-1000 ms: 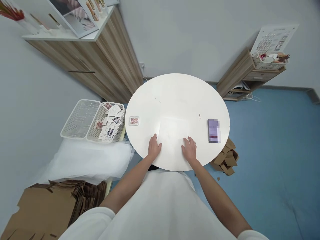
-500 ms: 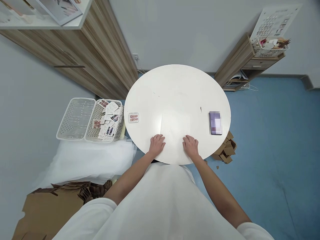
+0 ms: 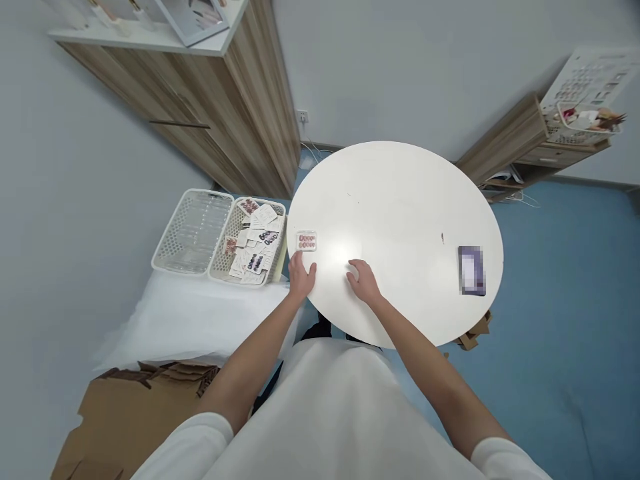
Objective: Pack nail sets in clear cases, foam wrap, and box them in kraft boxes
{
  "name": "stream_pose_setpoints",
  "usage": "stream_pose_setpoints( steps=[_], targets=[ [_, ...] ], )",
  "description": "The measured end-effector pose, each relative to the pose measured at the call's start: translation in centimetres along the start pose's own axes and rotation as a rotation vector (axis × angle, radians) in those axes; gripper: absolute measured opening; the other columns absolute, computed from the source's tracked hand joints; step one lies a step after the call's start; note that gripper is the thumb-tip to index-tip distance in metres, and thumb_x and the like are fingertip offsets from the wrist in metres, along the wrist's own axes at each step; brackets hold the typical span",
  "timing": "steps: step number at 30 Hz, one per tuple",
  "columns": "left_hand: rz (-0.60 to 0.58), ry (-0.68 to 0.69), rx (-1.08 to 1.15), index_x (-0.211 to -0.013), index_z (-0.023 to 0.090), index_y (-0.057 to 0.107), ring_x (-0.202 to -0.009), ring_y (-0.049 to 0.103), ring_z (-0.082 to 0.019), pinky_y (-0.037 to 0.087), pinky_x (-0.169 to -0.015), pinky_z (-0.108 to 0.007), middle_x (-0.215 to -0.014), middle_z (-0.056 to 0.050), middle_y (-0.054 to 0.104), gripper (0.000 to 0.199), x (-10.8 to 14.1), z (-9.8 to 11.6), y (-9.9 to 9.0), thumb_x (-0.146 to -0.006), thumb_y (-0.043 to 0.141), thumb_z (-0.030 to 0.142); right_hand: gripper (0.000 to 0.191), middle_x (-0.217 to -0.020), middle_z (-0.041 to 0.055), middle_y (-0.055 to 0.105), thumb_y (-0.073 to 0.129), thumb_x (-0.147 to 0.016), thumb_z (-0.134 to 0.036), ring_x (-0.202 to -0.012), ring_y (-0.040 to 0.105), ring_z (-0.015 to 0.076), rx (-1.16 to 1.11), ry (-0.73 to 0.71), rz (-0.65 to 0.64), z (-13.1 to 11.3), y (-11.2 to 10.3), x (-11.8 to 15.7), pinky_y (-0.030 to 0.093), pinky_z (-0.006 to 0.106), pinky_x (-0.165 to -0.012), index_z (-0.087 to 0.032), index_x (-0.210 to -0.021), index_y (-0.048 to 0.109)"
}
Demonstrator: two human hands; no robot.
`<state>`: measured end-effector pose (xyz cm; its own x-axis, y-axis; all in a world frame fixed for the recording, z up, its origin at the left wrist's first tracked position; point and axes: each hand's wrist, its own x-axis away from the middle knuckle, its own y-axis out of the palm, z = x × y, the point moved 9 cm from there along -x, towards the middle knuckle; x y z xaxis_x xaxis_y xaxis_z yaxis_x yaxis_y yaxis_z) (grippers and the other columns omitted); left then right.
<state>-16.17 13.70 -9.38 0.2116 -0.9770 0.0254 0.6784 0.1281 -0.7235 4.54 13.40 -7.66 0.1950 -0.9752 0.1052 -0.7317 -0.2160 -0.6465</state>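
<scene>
A small clear case (image 3: 307,241) with rows of pinkish false nails lies near the left edge of the round white table (image 3: 400,200). My left hand (image 3: 302,275) is just in front of it, fingers apart, with the fingertips at the case's near edge. Whether they touch it I cannot tell. To the right, my right hand (image 3: 363,281) hovers over or rests on the tabletop, thumb and fingers spread and nothing in them. A purple packet (image 3: 471,270), its surface blurred out, lies at the table's right side.
Left of the table stands a white basket (image 3: 247,240) of nail cards, beside another basket (image 3: 194,230) with clear cases. White sheeting (image 3: 215,307) and flat cardboard (image 3: 140,420) lie nearer. A wooden cabinet (image 3: 250,100) and a shelf unit (image 3: 520,143) stand behind.
My view has shifted left. Both hands have moved left over the table from its front edge; the left one has come up to the clear case.
</scene>
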Motion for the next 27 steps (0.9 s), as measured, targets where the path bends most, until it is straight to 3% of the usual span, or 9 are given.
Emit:
stream_pose_setpoints(
  steps=[5,8,11,15,22,27],
  targets=[
    [-0.088,-0.153,0.178,-0.131,0.018,0.031,-0.126,0.033,-0.026,0.031,-0.103,-0.042,-0.134,-0.013,0.036,0.058,-4.0,-4.0,-0.6,-0.078,0.051,0.028,0.049,-0.140,0.0084,0.031,0.046,-0.079,-0.027,-0.125,0.035,0.0214,-0.264,0.141,-0.168,-2.8,6.4,-5.4,0.039,0.039,-0.096,-0.022,-0.127,0.041],
    [-0.132,-0.197,0.186,-0.126,0.016,0.040,-0.119,0.041,-0.026,0.036,-0.099,-0.042,-0.128,-0.013,0.043,0.052,-4.8,-4.4,-0.1,-0.076,0.051,0.025,0.054,-0.144,0.0078,0.023,0.049,-0.077,-0.026,-0.129,0.028,0.0218,-0.358,0.209,-0.216,-3.3,9.0,-6.9,0.039,0.039,-0.097,-0.022,-0.130,0.037],
    [-0.164,-0.198,0.192,-0.122,0.014,0.045,-0.110,0.049,-0.024,0.041,-0.094,-0.038,-0.123,-0.013,0.046,0.047,-4.4,-3.9,0.3,-0.076,0.050,0.023,0.056,-0.142,0.0088,0.025,0.051,-0.076,-0.023,-0.128,0.030,0.0219,-0.392,0.227,-0.189,-3.1,9.8,-7.2,0.038,0.039,-0.098,-0.021,-0.130,0.037],
    [-0.183,-0.132,0.254,-0.121,0.016,0.046,-0.104,0.053,-0.020,0.044,-0.091,-0.033,-0.120,-0.011,0.049,0.044,-2.2,-1.5,1.3,-0.077,0.049,0.021,0.053,-0.136,0.0089,0.032,0.051,-0.076,-0.023,-0.121,0.039,0.0217,-0.363,0.179,-0.055,-1.5,7.1,-4.6,0.040,0.040,-0.096,-0.023,-0.127,0.040],
    [-0.427,0.170,0.272,-0.115,0.017,0.052,-0.106,0.053,-0.019,0.044,-0.093,-0.034,-0.114,-0.007,0.055,0.038,6.3,7.5,7.2,-0.077,0.048,0.019,0.041,-0.120,0.0090,0.046,0.041,-0.080,-0.019,-0.107,0.048,0.0186,-0.124,0.188,0.127,5.1,-2.3,7.4,0.043,0.036,-0.092,-0.021,-0.121,0.047],
    [-0.543,0.281,0.223,-0.114,0.016,0.053,-0.105,0.053,-0.019,0.043,-0.094,-0.035,-0.114,-0.008,0.056,0.038,11.0,11.6,10.8,-0.076,0.047,0.015,0.041,-0.117,0.0079,0.049,0.040,-0.079,-0.016,-0.105,0.050,0.0184,0.006,0.218,0.153,8.7,-6.0,13.2,0.044,0.035,-0.090,-0.021,-0.118,0.050]
  ],
)
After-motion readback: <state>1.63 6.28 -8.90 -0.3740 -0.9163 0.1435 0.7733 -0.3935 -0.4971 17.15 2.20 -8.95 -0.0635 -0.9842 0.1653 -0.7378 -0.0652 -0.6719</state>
